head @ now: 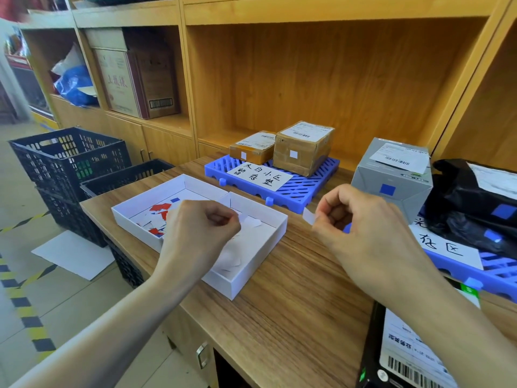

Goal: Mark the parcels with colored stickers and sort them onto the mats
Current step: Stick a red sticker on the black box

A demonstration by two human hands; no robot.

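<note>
Head view: left hand (202, 225) pinches a white backing scrap (249, 220) over the white sticker box (243, 284) at the desk's (293, 303) left edge. Right hand (361, 219), fingers curled, pinches a pale sticker (309, 215) above mid-desk. Two brown parcels (303, 148) sit on the far blue mat (296, 191); grey parcel (391, 177) and black bag (472, 203) on the right mat (498, 270).

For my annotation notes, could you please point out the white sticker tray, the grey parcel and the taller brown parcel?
white sticker tray (253, 273): head view, near side wall.
grey parcel (369, 179): head view, front face.
taller brown parcel (303, 161): head view, front face.
</note>
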